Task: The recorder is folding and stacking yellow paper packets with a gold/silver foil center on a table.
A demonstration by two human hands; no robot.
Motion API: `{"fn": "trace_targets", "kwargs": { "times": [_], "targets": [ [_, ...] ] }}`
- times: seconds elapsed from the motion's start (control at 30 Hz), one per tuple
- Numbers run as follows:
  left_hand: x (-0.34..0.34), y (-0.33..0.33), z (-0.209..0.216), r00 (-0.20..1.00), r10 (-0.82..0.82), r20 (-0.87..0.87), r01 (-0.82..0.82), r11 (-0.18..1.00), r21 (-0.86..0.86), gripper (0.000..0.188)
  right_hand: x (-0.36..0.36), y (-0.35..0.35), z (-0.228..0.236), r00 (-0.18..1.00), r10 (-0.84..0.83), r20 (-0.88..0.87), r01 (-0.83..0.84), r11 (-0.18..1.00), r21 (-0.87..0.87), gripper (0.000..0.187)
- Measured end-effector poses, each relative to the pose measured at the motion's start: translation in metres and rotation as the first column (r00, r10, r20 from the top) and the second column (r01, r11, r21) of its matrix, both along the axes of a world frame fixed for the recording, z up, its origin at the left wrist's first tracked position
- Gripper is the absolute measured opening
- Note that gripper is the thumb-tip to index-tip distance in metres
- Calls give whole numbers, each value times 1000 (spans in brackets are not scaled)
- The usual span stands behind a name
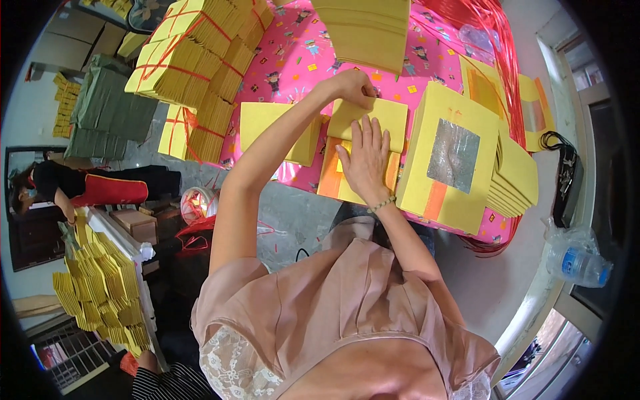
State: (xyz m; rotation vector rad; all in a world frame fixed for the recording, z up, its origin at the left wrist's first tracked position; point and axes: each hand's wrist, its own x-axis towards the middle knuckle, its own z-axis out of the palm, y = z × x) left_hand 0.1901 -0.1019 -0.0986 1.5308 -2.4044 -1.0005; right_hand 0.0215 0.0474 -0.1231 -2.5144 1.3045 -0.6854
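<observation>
In front of me lies a yellow paper sheet (343, 120) with its far part folded over; orange and bright yellow print shows on the near part. My right hand (365, 157), a green bead bracelet at its wrist, rests flat on it with the fingers stretched out. At the far edge of the fold, my left hand (353, 88) is closed with curled fingers; what is in them, if anything, is hidden. Right of the sheet stands a thick stack of yellow paper (417, 143) with a silver foil square and orange strip on top. To the left lies a smaller yellow stack (267, 127).
The pink patterned table cover (293, 40) bears red-tied yellow bundles (180, 67) at far left and another yellow stack (363, 33) at the back. Red cords (510, 73) hang at the right. A person (100, 183) stands left by a table of folded yellow paper (107, 287).
</observation>
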Motion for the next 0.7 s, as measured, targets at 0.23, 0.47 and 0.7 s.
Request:
{"fn": "trace_targets", "kwargs": {
  "times": [0.23,0.47,0.7],
  "targets": [
    [0,-6,-3,996,4,90,-6,1000,16,34,-1,1,-2,1000,17,-5,-17,1000,-19,61],
    [-8,-16,6,994,-9,109,-1,995,98,31,-3,0,-2,1000,20,-15,-21,1000,-17,60],
    [-5,-22,-2,989,-74,130,64,994,83,32,-2,0,2,999,22,-26,-21,1000,18,61]
  ]
}}
